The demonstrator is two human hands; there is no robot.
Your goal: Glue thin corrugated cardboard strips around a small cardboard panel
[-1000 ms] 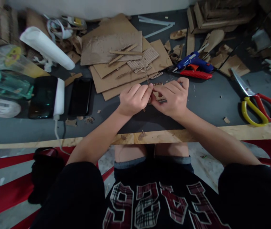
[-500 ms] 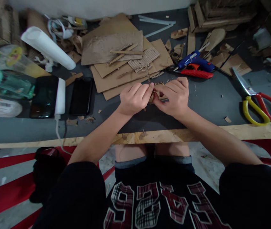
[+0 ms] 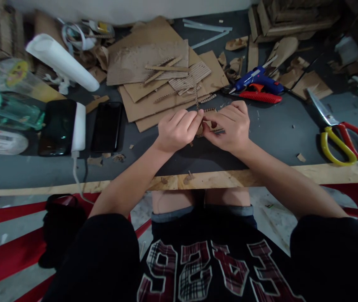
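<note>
Both hands meet over the front middle of the table, fingers closed on a narrow strip of corrugated cardboard (image 3: 196, 97). My left hand (image 3: 178, 129) pinches it between thumb and forefinger, and one end sticks up away from me. Close against it, my right hand (image 3: 230, 126) pinches at the same spot with thumb and fingertips. Beneath the fingers lies a small cardboard piece (image 3: 212, 126) with a ridged edge; the hands cover much of it. Just beyond are stacked cardboard sheets (image 3: 134, 113) with several loose cut strips (image 3: 166, 69) on top.
A blue glue gun (image 3: 257, 79) and a red-handled tool (image 3: 260, 97) lie right of the sheets. Scissors (image 3: 339, 130) rest at the right. Left are a phone (image 3: 107, 127), a white paper roll (image 3: 62, 63) and bottles (image 3: 2, 140). A wooden edge (image 3: 197, 180) borders the table.
Almost nothing differs. Both hands stay pinched at the same place, with only a slight shift of the right fingers.
</note>
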